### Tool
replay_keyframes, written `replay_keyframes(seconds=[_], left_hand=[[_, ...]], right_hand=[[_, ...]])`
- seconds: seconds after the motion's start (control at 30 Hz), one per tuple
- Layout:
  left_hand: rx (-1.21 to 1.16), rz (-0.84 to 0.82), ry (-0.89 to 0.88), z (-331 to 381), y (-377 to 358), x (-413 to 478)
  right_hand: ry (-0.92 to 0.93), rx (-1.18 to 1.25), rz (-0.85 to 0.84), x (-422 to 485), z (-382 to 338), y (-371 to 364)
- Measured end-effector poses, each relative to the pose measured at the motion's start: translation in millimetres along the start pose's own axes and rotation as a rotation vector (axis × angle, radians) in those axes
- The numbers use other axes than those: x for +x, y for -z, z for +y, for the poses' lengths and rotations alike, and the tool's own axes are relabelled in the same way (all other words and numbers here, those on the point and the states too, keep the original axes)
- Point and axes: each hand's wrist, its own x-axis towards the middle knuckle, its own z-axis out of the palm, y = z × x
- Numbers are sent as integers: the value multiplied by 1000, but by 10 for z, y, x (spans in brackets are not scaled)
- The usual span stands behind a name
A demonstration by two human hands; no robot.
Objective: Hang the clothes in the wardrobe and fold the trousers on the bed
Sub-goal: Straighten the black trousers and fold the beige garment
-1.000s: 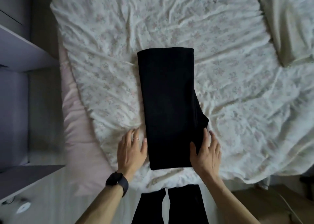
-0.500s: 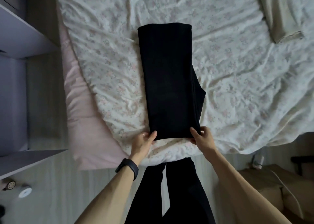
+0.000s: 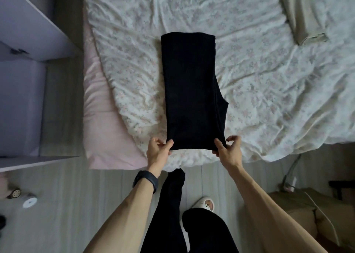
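Rumpled floral sheets cover the bed point(image 3: 269, 80), with a pink mattress point(image 3: 101, 118) bared along its left edge. Black trousers point(image 3: 190, 91) lie folded into a long narrow strip on the sheet, running from the bed's near edge toward its middle, and a small flap juts out on the strip's right side.

The left hand point(image 3: 158, 149) pinches the strip's near left corner, thumb on top and fingers curled beneath, so its grip is closed on the trousers. The right hand point(image 3: 228, 151) pinches the near right corner the same way, thumb on top of the cloth, its grip likewise closed on them. Both held corners sit just at the bed's near edge.

A dark watch point(image 3: 145, 181) circles the left wrist. A beige garment point(image 3: 307, 22) lies at the bed's far right corner, well apart from the trousers. A lilac cabinet point(image 3: 28, 32) stands left of the bed. On the floor point(image 3: 76, 195), a cardboard box point(image 3: 299, 214) sits at the right, and a pale slipper point(image 3: 204, 204) shows between the arms.
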Motion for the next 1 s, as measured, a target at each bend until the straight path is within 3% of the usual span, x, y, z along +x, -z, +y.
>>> replay_keyframes(seconds=[0.17, 0.37, 0.5, 0.63, 0.8, 1.0], left_hand=[[85, 53, -151, -211, 50, -925], [-1, -47, -108, -274, 143, -1836], [-49, -46, -29, -275, 199, -2125], [-111, -149, 6, -222, 261, -2308], [208, -194, -180, -419, 341, -2350], [432, -61, -426, -301, 414, -2164]], right_hand=[[122, -25, -34, -787, 217, 381], [216, -4, -21, -1606, 327, 870], [275, -14, -92, -1854, 385, 1085], [224, -102, -206, -1863, 350, 1310], [244, -255, -357, -1900, 443, 1453], [397, -311, -216, -1747, 190, 1474]])
